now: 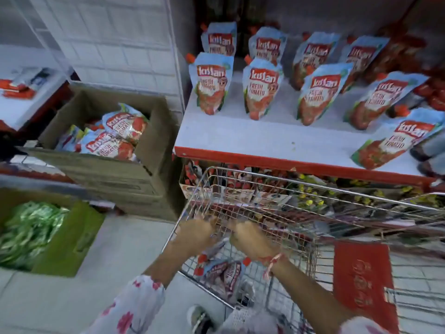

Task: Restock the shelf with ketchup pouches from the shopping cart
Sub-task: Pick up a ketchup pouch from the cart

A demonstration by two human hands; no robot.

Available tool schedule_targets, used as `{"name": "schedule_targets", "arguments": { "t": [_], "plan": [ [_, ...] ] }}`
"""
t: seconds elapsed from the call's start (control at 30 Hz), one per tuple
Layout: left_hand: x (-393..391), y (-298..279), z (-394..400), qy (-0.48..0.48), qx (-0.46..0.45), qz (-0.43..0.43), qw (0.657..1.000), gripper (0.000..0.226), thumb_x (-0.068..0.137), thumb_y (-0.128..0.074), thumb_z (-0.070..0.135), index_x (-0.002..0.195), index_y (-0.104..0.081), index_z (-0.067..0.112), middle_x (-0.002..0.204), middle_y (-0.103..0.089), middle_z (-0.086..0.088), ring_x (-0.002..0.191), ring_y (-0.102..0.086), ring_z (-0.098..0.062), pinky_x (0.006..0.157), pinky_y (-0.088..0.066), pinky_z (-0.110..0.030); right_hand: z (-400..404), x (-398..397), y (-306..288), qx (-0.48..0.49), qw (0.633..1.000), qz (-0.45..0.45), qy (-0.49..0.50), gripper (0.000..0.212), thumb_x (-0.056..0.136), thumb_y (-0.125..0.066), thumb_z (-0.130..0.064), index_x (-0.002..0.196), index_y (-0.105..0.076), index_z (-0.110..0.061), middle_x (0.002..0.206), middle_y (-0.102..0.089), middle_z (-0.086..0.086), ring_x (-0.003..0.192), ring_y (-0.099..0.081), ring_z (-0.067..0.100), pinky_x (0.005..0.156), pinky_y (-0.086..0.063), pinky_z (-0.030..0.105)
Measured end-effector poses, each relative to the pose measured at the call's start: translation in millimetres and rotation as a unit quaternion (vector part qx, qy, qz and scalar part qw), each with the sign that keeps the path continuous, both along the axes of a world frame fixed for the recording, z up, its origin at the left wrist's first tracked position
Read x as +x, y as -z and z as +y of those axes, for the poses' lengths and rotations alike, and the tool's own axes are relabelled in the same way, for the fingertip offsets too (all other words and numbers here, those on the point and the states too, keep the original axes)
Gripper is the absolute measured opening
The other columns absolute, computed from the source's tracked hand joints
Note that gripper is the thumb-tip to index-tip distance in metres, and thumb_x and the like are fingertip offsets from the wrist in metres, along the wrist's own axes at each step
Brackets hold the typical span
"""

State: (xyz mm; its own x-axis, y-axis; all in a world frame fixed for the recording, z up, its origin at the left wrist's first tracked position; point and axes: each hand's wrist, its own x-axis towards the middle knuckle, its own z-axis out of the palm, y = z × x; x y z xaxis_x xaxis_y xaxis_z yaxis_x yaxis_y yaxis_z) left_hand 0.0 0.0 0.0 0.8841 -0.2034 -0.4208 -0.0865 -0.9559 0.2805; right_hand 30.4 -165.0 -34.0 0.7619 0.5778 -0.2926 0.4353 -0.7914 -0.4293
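Both my hands are down inside the wire shopping cart [301, 189], fingers curled and blurred. My left hand [196, 233] seems to grip the pale top of a ketchup pouch [216, 249]. My right hand [250, 239], with a red and white thread on the wrist, is beside it; what it holds is hidden. More ketchup pouches [224, 273] lie on the cart floor below my wrists. On the white shelf [240, 138] with a red front edge, several blue and red shelf pouches [212, 85] stand in rows; its front left part is bare.
An open cardboard box [101, 169] left of the shelf holds more boxed pouches [115, 133]. A green box [69, 242] of green packets sits on the floor at lower left. A red panel [361, 280] hangs on the cart. A lower shelf [313, 186] of goods lies behind the cart.
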Motion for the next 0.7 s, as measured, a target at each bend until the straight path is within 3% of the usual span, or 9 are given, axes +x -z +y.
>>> {"name": "schedule_targets", "arguments": {
  "t": [0.07, 0.13, 0.27, 0.4, 0.53, 0.7],
  "plan": [
    [-9, 21, -7, 0.017, 0.021, 0.072, 0.997, 0.036, 0.092, -0.048, 0.038, 0.111, -0.056, 0.009, 0.096, -0.062, -0.01, 0.091, -0.061, -0.025, 0.084, -0.054, -0.035, 4, -7, 18, -0.076, 0.996, 0.026, -0.038, 0.046, 0.086, -0.045, 0.008, 0.126, -0.049, -0.014, 0.098, -0.063, 0.01, 0.056, -0.054, 0.009, 0.04, -0.042, 0.018],
    [-19, 24, -15, 0.032, 0.072, 0.114, 0.99, 0.031, 0.093, -0.05, 0.03, 0.115, -0.054, 0.008, 0.091, -0.059, -0.014, 0.091, -0.061, -0.026, 0.084, -0.054, -0.034, 5, -12, 40, -0.115, 0.991, 0.034, -0.053, 0.041, 0.088, -0.047, 0.009, 0.123, -0.05, -0.011, 0.101, -0.063, 0.012, 0.068, -0.061, 0.018, 0.047, -0.049, 0.02],
    [-17, 29, -25, -0.011, 0.059, 0.14, 0.988, 0.034, 0.093, -0.049, 0.013, 0.125, -0.049, 0.006, 0.124, -0.058, -0.018, 0.114, -0.056, -0.029, 0.097, -0.045, -0.033, 12, -8, 59, -0.133, 0.99, 0.018, -0.034, 0.032, 0.089, -0.049, 0.005, 0.118, -0.054, -0.006, 0.104, -0.061, 0.013, 0.074, -0.056, 0.02, 0.048, -0.044, 0.018],
    [-17, 48, -13, -0.026, 0.092, 0.135, 0.986, 0.033, 0.091, -0.048, 0.005, 0.124, -0.051, 0.009, 0.124, -0.057, -0.021, 0.114, -0.055, -0.032, 0.099, -0.046, -0.036, 14, -8, 63, -0.138, 0.99, 0.029, -0.02, 0.027, 0.089, -0.055, -0.005, 0.115, -0.057, -0.005, 0.099, -0.062, 0.011, 0.077, -0.055, 0.022, 0.065, -0.052, 0.023],
    [-12, 54, 4, -0.057, 0.063, 0.097, 0.992, 0.023, 0.089, -0.049, 0.009, 0.11, -0.059, 0.003, 0.113, -0.064, -0.019, 0.105, -0.059, -0.031, 0.091, -0.048, -0.037, 5, -9, 57, -0.105, 0.994, 0.013, -0.006, 0.036, 0.087, -0.057, -0.005, 0.121, -0.055, -0.018, 0.103, -0.064, 0.006, 0.08, -0.061, 0.02, 0.061, -0.048, 0.022],
    [-7, 40, 18, -0.075, -0.051, 0.013, 0.996, 0.02, 0.087, -0.058, 0.034, 0.099, -0.063, 0.02, 0.095, -0.072, -0.003, 0.081, -0.062, -0.015, 0.076, -0.054, -0.029, -21, -5, 38, -0.001, 0.997, -0.02, 0.072, 0.036, 0.09, -0.052, -0.002, 0.113, -0.061, -0.028, 0.097, -0.073, 0.002, 0.076, -0.07, 0.016, 0.06, -0.058, 0.024]
  ]
}}
